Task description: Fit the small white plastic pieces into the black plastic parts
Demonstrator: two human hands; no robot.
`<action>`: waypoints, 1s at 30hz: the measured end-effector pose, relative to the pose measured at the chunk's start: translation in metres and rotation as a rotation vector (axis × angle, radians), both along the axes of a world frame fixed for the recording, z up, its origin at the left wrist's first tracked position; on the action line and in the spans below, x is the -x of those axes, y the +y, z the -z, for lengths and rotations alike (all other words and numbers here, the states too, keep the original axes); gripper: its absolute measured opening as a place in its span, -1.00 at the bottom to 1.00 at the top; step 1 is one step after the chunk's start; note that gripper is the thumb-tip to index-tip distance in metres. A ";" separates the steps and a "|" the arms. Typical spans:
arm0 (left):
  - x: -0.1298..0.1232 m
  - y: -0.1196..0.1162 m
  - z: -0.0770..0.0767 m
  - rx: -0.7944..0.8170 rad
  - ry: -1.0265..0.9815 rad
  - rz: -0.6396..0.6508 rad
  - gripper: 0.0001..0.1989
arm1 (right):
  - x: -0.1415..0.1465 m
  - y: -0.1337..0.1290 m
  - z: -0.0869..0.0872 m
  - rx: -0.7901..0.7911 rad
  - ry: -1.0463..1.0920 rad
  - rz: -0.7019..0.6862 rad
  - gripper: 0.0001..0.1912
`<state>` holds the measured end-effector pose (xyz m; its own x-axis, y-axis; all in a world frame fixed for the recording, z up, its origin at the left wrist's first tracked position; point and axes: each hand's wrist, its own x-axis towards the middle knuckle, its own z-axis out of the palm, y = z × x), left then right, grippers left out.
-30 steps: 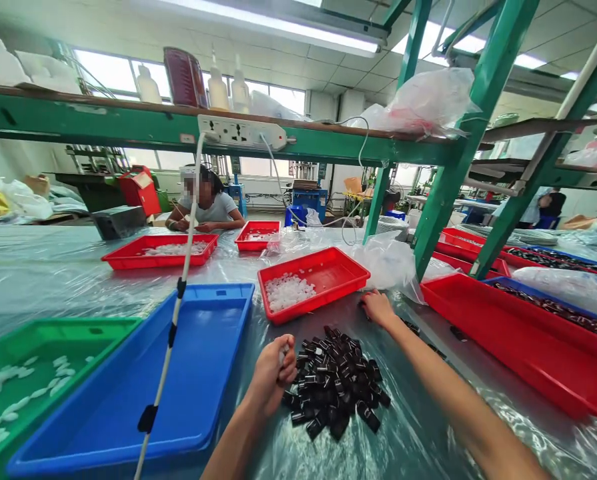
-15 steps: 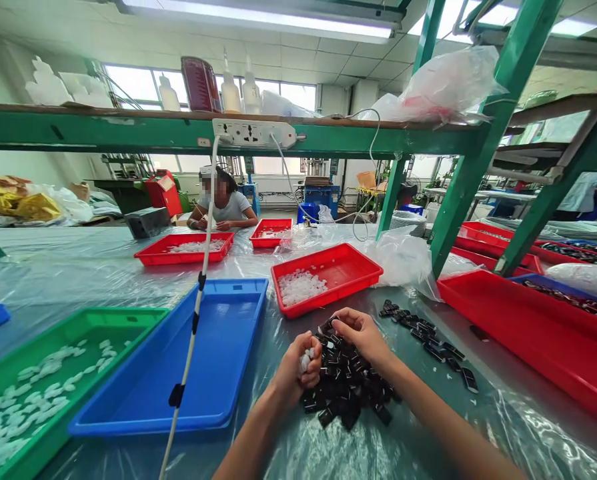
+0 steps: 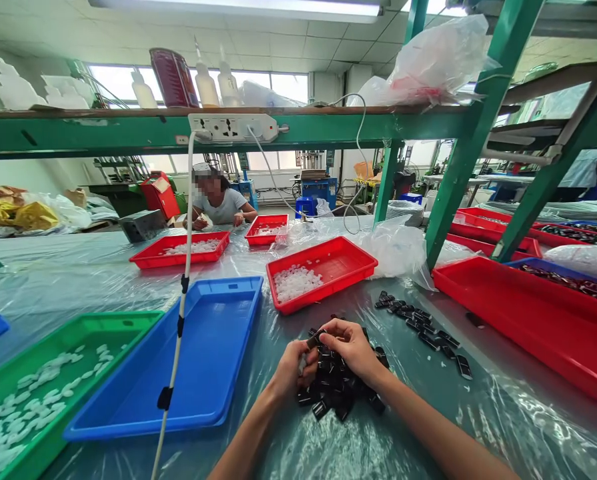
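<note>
My left hand is curled around a few small white pieces, partly hidden by its fingers. Between its fingertips and those of my right hand is one small dark, rectangular piece, gripped by the right thumb and fingers. Below both hands spreads a heap of glossy black rectangular pieces. To its right, more black pieces lie in a loose slanting row on the plastic-covered table. Just beyond the hands, a red tray contains small white pieces.
On the left are a blue tray and a green tray of white pieces. A long red tray lies right. A white cable hangs from the power strip. A co-worker sits across the table.
My right hand has lifted a dark piece from the heap and brought it to the left hand's fingertips. The camera view has shifted slightly.
</note>
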<state>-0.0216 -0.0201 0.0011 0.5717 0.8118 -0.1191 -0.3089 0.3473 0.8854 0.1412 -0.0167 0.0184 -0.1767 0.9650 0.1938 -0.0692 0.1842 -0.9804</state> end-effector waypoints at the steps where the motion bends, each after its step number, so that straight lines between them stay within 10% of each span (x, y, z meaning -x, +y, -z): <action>1: 0.000 -0.001 0.001 -0.025 0.019 -0.018 -0.68 | 0.000 0.000 0.001 -0.007 -0.003 0.002 -0.65; 17: 0.001 0.004 0.006 -0.213 0.300 -0.298 -0.65 | -0.007 -0.005 -0.009 -0.115 -0.257 0.064 -0.83; 23: 0.010 0.012 -0.004 -0.364 0.397 -0.490 -0.65 | -0.075 0.003 -0.025 -0.335 -0.770 -0.056 -0.73; 30: 0.016 0.012 -0.012 -0.237 0.254 -0.498 -0.67 | -0.165 0.074 -0.018 -0.103 -1.393 0.434 -0.62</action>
